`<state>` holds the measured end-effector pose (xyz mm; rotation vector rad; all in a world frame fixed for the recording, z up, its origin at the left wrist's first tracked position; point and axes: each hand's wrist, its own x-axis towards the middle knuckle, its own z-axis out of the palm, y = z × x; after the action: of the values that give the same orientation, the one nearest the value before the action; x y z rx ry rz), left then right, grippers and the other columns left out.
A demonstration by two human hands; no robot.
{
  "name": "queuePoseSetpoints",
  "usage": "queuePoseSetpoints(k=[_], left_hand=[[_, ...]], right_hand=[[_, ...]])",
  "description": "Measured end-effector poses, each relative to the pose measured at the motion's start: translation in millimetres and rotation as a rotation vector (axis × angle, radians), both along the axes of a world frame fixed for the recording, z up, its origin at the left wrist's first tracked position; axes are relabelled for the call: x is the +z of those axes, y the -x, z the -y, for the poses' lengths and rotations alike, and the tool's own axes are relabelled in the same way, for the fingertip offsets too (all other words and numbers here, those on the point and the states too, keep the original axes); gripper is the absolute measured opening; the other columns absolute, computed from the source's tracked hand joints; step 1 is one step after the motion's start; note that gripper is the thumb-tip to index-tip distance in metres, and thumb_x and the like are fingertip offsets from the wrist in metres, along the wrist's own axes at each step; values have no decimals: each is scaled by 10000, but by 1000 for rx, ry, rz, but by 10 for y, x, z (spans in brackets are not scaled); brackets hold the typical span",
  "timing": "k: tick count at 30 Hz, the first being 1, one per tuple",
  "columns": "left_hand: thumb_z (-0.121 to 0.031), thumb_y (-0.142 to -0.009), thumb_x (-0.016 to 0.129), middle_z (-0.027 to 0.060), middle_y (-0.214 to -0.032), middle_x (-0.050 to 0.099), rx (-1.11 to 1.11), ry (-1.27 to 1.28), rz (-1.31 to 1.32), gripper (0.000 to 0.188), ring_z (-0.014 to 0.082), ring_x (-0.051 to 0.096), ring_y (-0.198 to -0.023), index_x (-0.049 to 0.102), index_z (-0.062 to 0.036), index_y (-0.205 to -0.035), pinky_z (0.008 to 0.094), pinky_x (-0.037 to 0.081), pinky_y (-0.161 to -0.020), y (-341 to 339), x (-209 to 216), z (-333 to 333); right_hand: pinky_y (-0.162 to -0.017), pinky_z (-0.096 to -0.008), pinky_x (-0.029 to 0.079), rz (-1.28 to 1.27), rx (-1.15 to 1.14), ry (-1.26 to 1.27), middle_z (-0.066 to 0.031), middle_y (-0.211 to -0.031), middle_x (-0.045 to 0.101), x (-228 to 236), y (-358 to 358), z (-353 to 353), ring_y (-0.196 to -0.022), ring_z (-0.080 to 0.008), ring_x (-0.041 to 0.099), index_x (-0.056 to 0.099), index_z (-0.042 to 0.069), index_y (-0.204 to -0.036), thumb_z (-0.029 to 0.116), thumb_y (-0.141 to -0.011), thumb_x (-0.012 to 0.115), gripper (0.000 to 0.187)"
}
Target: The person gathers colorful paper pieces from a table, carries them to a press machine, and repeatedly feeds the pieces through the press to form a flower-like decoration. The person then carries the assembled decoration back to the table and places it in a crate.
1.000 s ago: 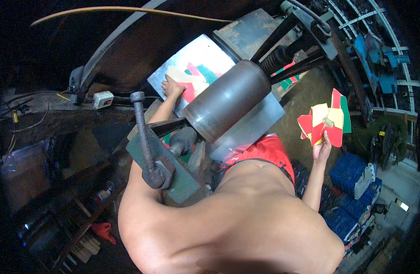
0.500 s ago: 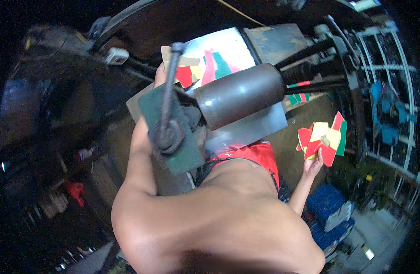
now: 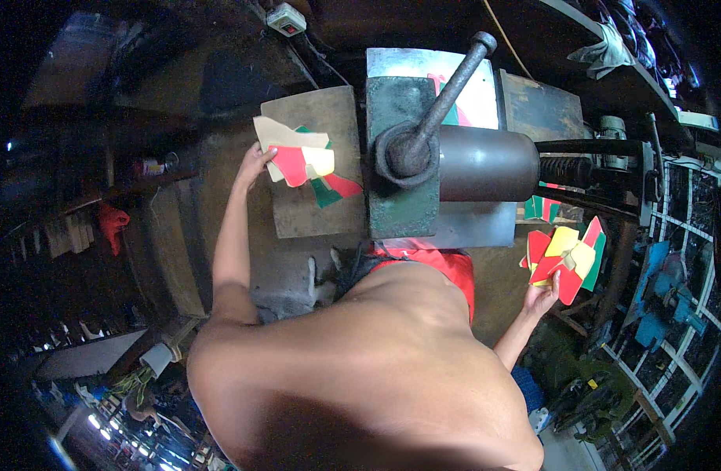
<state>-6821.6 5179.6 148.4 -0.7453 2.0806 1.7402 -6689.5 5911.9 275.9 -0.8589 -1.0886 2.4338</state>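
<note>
At the left, my left hand point(image 3: 253, 166) is closed on a few flat cut pieces point(image 3: 291, 162) in red, yellow, beige and green. They are held over a brown wooden board point(image 3: 313, 220). My right hand point(image 3: 542, 297) grips a fanned bunch of flat red, yellow and green cut pieces point(image 3: 566, 263) at the right. Between my hands stands a machine with a dark metal cylinder point(image 3: 490, 165) and a green metal block point(image 3: 401, 212) carrying a thick lever point(image 3: 458, 82). Behind the cylinder, red and green pieces lie partly hidden on a shiny metal plate point(image 3: 478, 71).
Another worn board point(image 3: 545, 110) lies at the far right of the plate. More coloured pieces point(image 3: 542, 206) rest beside the machine's dark frame. A switch box point(image 3: 287, 20) is at the far left. A white metal grille point(image 3: 674, 235) stands at the right.
The view has turned leftward. My left hand, partly hidden by the machine before, is now out over the left board with the pieces. My right hand still holds its bunch.
</note>
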Motion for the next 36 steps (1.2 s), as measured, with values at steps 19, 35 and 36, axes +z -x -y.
queuePoseSetpoints(k=[19, 35, 36], left_hand=[[-256, -762, 717, 203, -1340, 471, -1354, 579, -832, 685, 347, 464, -1231, 429, -32, -1342, 404, 383, -1031, 3668, -354, -3606], [-342, -583, 857, 173, -1274, 457, -1668, 1131, -456, 790, 353, 436, -1224, 455, -91, -1216, 589, 362, -969, 3823, -285, -4086], [-336, -593, 853, 175, -1262, 476, -1637, 1129, -430, 780, 356, 447, -1216, 452, -79, -1211, 578, 371, -965, 3824, -274, -3998]], right_hand=[[-1001, -417, 441, -61, -279, -185, -108, -1212, 571, 153, 237, -331, -1131, -225, 555, 463, 3, -1276, 31, -878, 577, 415], [-1014, -420, 432, 42, -491, -128, -101, -1167, 596, 20, -28, -384, -1100, -222, 578, 495, 19, -1251, 33, -869, 589, 394], [-1015, -420, 431, 10, -437, -112, -101, -1197, 582, 23, -39, -364, -1118, -221, 568, 485, 17, -1262, 43, -870, 593, 407]])
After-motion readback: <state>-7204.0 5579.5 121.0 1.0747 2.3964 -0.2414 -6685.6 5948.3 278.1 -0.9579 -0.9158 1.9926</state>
